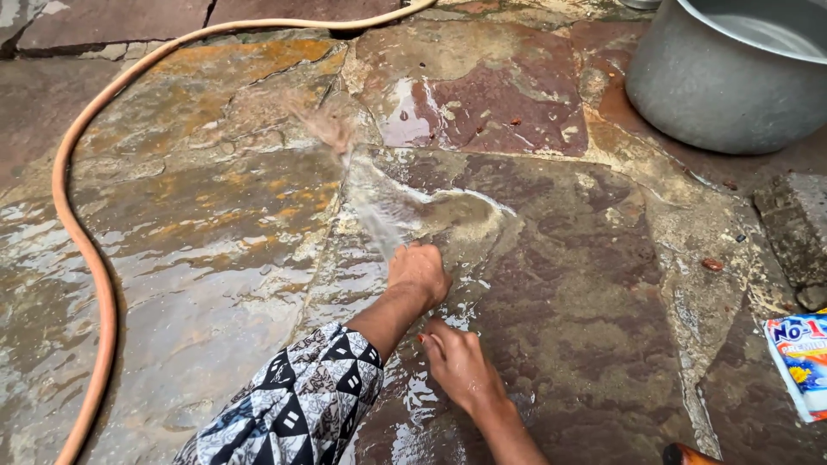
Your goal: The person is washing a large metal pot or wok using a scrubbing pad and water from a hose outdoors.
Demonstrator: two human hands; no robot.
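Observation:
My left hand (419,271), reaching out of a black-and-white patterned sleeve (301,405), is closed around the base of a motion-blurred bundle that looks like a thin-stick broom (366,194). The broom stretches away from me across the wet stone floor (215,258), its brownish tip smeared near the middle of the view. A film of water is spread under it. Just behind and to the right, my right hand (461,366) rests palm-down on the wet stone and holds nothing.
An orange hose (79,232) curves along the left side and across the top. A large grey metal pot (732,77) with water stands at the top right. A grey brick (797,224) and a blue-and-white packet (803,362) lie at the right edge.

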